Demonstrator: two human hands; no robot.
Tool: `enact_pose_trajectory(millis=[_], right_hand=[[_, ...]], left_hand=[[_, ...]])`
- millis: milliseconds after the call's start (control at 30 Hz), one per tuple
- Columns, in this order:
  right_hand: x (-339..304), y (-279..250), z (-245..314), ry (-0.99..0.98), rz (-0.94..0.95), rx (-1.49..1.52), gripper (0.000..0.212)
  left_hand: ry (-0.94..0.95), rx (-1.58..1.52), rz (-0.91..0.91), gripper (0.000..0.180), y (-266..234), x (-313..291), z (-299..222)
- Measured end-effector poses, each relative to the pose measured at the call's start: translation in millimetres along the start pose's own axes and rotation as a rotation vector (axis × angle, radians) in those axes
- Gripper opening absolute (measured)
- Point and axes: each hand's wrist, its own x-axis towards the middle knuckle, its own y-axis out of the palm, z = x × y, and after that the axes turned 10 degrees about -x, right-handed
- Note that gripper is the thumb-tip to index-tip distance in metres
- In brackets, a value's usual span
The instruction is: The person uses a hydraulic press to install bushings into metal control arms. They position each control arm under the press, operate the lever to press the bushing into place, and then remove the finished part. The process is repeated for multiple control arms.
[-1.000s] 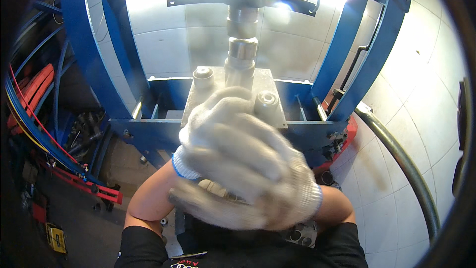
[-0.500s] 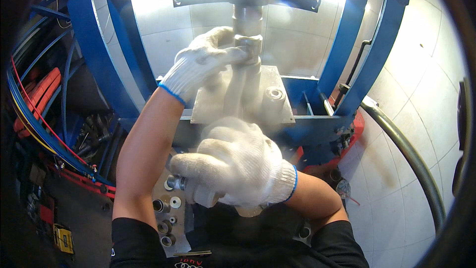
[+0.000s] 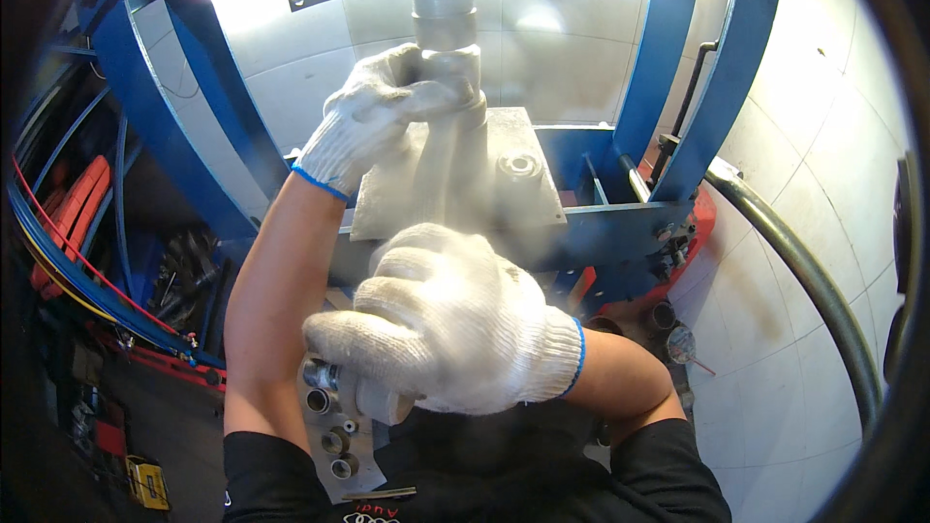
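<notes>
My left hand [image 3: 373, 102], in a white knit glove, is closed round a metal sleeve [image 3: 451, 70] directly beneath the press ram [image 3: 445, 15]. Below the sleeve, a long grey metal arm [image 3: 433, 169] runs over the press plate [image 3: 387, 199] toward me. My right hand [image 3: 441, 320], also gloved, is closed over the arm's near end, its fingers folded. A pale round end piece [image 3: 384, 401] shows under this hand; the glove hides how it joins the arm. A small ring-shaped part [image 3: 519, 166] stands on the plate to the right.
Blue press uprights [image 3: 179, 107] stand on both sides, joined by a blue crossbeam [image 3: 610, 232]. Several metal bushings [image 3: 335, 441] lie on a board below my left forearm. Coloured hoses [image 3: 73, 271] hang at left; a thick black hose [image 3: 804, 271] curves at right.
The whole view has shifted, so the press and both hands appear farther left. Both hands keep their hold, and the sleeve stays beneath the ram.
</notes>
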Motion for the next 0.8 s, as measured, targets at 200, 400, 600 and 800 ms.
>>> enact_pose_trajectory(millis=[200,400,600,800], right_hand=[[-3,3,-5,-0.077,-0.069,-0.027,0.066],[-6,8,-4,-0.075,-0.129,0.021,0.063],[-6,12,-1,-0.051,-0.147,-0.033,0.059],[-6,3,-1,-0.058,-0.094,-0.004,0.062]], left_hand=[[0.056,0.172,-0.037,0.038,8,-7,0],[0.014,0.052,0.027,0.036,6,-7,-4],[-0.07,0.193,0.001,0.039,4,-9,-8],[-0.079,0.053,0.072,0.042,0,-6,-8]])
